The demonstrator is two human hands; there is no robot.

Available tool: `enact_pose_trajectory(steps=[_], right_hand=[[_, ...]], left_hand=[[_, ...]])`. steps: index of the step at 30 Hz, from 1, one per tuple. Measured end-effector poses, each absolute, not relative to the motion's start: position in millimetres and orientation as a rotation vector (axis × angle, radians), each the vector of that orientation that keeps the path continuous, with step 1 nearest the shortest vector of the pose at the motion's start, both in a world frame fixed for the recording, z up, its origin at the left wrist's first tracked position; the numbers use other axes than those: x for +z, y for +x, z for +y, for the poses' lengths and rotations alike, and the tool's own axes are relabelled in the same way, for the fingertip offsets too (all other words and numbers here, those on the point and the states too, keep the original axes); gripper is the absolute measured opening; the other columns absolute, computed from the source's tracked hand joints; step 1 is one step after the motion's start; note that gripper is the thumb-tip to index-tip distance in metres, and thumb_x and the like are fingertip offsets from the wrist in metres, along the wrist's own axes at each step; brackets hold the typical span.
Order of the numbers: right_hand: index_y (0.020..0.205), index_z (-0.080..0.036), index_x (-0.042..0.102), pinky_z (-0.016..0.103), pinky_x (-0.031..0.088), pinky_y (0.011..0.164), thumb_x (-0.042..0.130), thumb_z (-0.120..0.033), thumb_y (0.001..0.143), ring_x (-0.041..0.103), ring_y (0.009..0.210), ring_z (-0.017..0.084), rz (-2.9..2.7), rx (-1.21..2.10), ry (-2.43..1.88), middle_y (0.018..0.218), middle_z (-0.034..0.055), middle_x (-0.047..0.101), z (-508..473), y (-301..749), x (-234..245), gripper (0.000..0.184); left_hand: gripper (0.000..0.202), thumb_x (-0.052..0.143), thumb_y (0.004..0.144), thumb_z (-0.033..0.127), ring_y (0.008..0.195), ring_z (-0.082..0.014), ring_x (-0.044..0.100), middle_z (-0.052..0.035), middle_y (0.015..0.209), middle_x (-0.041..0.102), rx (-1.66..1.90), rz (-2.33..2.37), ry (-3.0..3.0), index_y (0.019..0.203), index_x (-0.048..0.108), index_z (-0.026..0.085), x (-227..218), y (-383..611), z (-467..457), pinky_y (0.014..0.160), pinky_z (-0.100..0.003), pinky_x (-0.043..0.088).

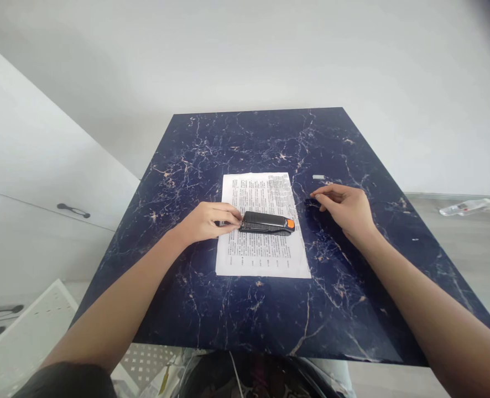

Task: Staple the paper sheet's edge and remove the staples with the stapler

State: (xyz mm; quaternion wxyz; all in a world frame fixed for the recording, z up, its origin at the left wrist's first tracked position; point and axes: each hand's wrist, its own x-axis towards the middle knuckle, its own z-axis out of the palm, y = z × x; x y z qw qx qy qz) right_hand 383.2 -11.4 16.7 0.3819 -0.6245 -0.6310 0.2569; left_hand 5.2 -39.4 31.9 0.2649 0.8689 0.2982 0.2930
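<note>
A black stapler [265, 222] with an orange tip at its right end lies crosswise on a printed sheet of paper [265, 266]. My left hand [212, 221] has its fingers and thumb closed on the stapler's left end. To the right of the paper, my right hand [347, 207] is held low over the table with thumb and fingers drawn together. Whatever is between those fingertips, if anything, is too small to make out. Just beyond that hand sits a small pale strip, perhaps staples [318, 177].
The paper rests on a dark blue marble-patterned table [245, 315]. White cabinets with dark handles [73, 210] stand at the left, above a white perforated surface [29, 337]. A clear plastic item [469, 207] is beyond the table's right edge. A pale wall rises behind.
</note>
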Motion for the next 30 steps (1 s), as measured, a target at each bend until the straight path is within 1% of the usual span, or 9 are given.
enact_pose_trajectory(steps=[6, 10, 18, 25, 30], right_hand=[[0.089, -0.026, 0.082, 0.035, 0.054, 0.069, 0.069, -0.032, 0.085, 0.069, 0.061, 0.02, -1.617, 0.661, -1.584, 0.082, 0.0032, 0.079, -10.9, 383.7, 15.3, 0.014], [0.09, -0.025, 0.082, 0.035, 0.055, 0.067, 0.069, -0.034, 0.085, 0.069, 0.062, 0.021, -1.618, 0.666, -1.59, 0.083, 0.0042, 0.079, -11.1, 383.7, 15.7, 0.016], [0.089, -0.025, 0.082, 0.035, 0.054, 0.067, 0.069, -0.031, 0.085, 0.069, 0.061, 0.02, -1.624, 0.665, -1.581, 0.083, 0.0039, 0.079, -10.4, 383.8, 14.9, 0.014], [0.089, -0.024, 0.082, 0.035, 0.054, 0.067, 0.069, -0.033, 0.085, 0.068, 0.062, 0.02, -1.618, 0.676, -1.577, 0.083, 0.0041, 0.079, -11.2, 383.1, 16.2, 0.016], [0.089, -0.024, 0.082, 0.035, 0.053, 0.067, 0.069, -0.033, 0.086, 0.068, 0.061, 0.02, -1.627, 0.672, -1.561, 0.083, 0.0041, 0.079, -11.3, 383.9, 16.1, 0.016]], left_hand=[[0.015, 0.071, 0.096, 0.024, 0.094, -0.0175, 0.079, -0.0057, 0.111, 0.081, 0.791, 0.779, 2.346, 0.101, 0.084, 0.028, 33.3, 4.7, -39.5, 0.087, -0.033, 0.068], [0.014, 0.071, 0.095, 0.025, 0.095, -0.0181, 0.079, -0.0056, 0.112, 0.081, 0.783, 0.805, 2.308, 0.1, 0.085, 0.028, 32.0, 4.9, -39.8, 0.088, -0.034, 0.068], [0.011, 0.076, 0.09, 0.024, 0.093, -0.0185, 0.078, -0.0059, 0.109, 0.082, 0.832, 0.834, 2.197, 0.096, 0.085, 0.027, 33.6, 8.7, -39.7, 0.087, -0.035, 0.066], [0.011, 0.074, 0.091, 0.021, 0.095, -0.0174, 0.078, -0.0058, 0.111, 0.081, 0.842, 0.809, 2.254, 0.095, 0.083, 0.025, 34.6, 11.3, -41.3, 0.087, -0.034, 0.066], [0.007, 0.076, 0.09, 0.021, 0.093, -0.0169, 0.078, -0.005, 0.107, 0.081, 0.848, 0.847, 2.272, 0.091, 0.082, 0.024, 39.6, 13.9, -42.8, 0.087, -0.033, 0.066]])
